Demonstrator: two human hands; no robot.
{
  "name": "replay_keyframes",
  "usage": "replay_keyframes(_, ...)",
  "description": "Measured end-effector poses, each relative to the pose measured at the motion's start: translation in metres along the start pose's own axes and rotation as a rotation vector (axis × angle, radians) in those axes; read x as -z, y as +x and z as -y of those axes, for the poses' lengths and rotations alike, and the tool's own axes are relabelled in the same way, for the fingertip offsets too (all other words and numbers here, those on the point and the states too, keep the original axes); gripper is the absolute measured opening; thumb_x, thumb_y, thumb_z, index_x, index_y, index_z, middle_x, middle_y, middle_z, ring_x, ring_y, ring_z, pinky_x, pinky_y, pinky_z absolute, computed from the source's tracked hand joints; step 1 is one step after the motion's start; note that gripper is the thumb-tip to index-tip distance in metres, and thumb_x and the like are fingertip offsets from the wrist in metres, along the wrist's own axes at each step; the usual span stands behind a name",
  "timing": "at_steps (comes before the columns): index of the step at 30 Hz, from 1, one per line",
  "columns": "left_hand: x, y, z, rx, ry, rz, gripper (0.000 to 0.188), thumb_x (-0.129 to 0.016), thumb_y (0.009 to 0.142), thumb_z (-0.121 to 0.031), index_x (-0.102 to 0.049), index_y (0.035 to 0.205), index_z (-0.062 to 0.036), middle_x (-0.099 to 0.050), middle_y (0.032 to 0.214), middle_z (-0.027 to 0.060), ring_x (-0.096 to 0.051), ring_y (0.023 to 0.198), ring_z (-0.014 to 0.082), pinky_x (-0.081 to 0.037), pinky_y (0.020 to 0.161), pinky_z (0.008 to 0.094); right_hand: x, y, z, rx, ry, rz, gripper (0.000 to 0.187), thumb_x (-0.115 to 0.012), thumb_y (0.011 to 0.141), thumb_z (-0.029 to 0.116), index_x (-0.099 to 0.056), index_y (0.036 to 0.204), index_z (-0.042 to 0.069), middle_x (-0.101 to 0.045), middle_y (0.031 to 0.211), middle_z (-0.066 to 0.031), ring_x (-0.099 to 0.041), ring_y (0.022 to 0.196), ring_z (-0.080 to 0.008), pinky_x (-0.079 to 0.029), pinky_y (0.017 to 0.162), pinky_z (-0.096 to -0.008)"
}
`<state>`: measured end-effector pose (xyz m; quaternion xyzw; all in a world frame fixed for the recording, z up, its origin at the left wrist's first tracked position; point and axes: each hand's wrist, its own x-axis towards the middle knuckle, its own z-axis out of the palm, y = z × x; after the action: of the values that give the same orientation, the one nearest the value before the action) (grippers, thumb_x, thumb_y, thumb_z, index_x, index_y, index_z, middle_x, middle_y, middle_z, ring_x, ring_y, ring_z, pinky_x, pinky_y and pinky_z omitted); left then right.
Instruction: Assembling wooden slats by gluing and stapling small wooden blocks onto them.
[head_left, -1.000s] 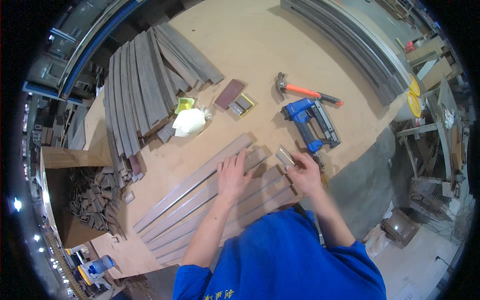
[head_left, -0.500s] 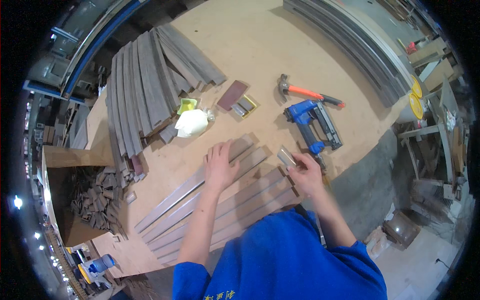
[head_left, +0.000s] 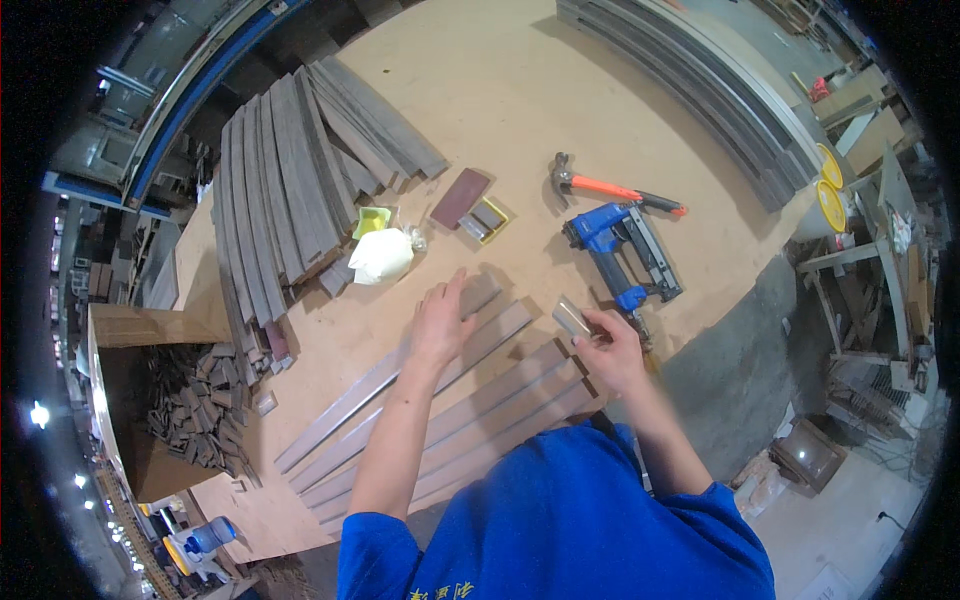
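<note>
My left hand (head_left: 438, 322) lies across the farthest of several grey-brown wooden slats (head_left: 485, 292), its fingers over the far edge and its thumb at the near edge. Between thumb and fingers my right hand (head_left: 612, 350) pinches a small rectangular block (head_left: 571, 318) with a pale, shiny face; its exact kind is unclear. That block is held near the slats' right ends, apart from the farthest slat. Nearer my body, more slats (head_left: 500, 388) lie side by side, partly hidden by my left forearm.
Beyond my right hand lie a blue nail gun (head_left: 610, 240) and an orange-handled claw hammer (head_left: 610, 187). A maroon sanding sheet (head_left: 460, 197), a small yellow box (head_left: 485, 220) and a white bag (head_left: 382, 256) sit mid-table. Stacked slats (head_left: 290, 170) and a carton of offcuts (head_left: 160, 325) stand left.
The view has shifted slightly. My left hand has slid a little toward the right end of the farthest slat. My right hand keeps the block in nearly the same place.
</note>
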<state>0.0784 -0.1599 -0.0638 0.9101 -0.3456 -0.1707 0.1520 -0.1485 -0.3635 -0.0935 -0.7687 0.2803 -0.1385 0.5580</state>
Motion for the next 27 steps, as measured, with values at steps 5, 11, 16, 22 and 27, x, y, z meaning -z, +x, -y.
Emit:
replay_keyframes(5, 0.002, 0.007, 0.008, 0.030, 0.003, -0.043, 0.083, -0.080, 0.081, -0.016, -0.040, 0.154, -0.0112, -0.063, 0.123, 0.0195, -0.059, 0.117, 0.0383, -0.049, 0.104, 0.0465, 0.002, 0.001, 0.004, -0.021, 0.008, 0.019, 0.044, -0.080, 0.082, 0.008, -0.069, 0.123, 0.000, -0.068, 0.104, -0.0077, -0.068, 0.090, -0.0147, -0.056, 0.075, -0.0264)
replay_keyframes(11, 0.001, -0.024, -0.014, -0.157, 0.016, -0.279, 0.065, -0.078, 0.082, -0.018, -0.054, 0.142, -0.0112, -0.064, 0.123, 0.0133, -0.059, 0.118, 0.0356, -0.047, 0.101, 0.0483, 0.009, 0.001, 0.002, 0.007, -0.026, 0.037, 0.045, -0.080, 0.083, 0.012, -0.069, 0.126, 0.002, -0.066, 0.102, -0.0087, -0.067, 0.087, -0.0164, -0.057, 0.074, -0.0282)
replay_keyframes(16, -0.040, -0.097, -0.052, -0.218, -0.076, -0.141, 0.036, -0.079, 0.083, -0.020, -0.069, 0.117, -0.0114, -0.069, 0.110, 0.0087, -0.065, 0.105, 0.0313, -0.052, 0.091, 0.0436, 0.013, -0.005, -0.006, -0.097, 0.192, 0.073, 0.045, -0.080, 0.084, 0.012, -0.069, 0.126, 0.002, -0.066, 0.105, -0.0075, -0.067, 0.089, -0.0138, -0.058, 0.073, -0.0253)
replay_keyframes(22, -0.055, -0.100, -0.048, -0.087, -0.025, -0.157, 0.041, -0.078, 0.084, -0.022, -0.068, 0.123, -0.0136, -0.068, 0.113, 0.0067, -0.064, 0.106, 0.0289, -0.049, 0.092, 0.0424, 0.013, -0.007, 0.000, -0.116, 0.060, 0.139, 0.039, -0.076, 0.087, 0.003, -0.068, 0.125, 0.000, -0.063, 0.107, -0.0023, -0.065, 0.090, -0.0092, -0.055, 0.078, -0.0243)
replay_keyframes(27, -0.049, -0.100, -0.058, -0.120, 0.043, -0.172, 0.050, -0.081, 0.082, -0.029, -0.067, 0.126, -0.0102, -0.064, 0.123, 0.0093, -0.061, 0.113, 0.0294, -0.047, 0.093, 0.0420, 0.013, -0.008, 0.004, -0.075, 0.012, 0.123, 0.041, -0.078, 0.085, 0.007, -0.068, 0.124, 0.000, -0.063, 0.104, -0.0039, -0.066, 0.089, -0.0111, -0.055, 0.074, -0.0253)
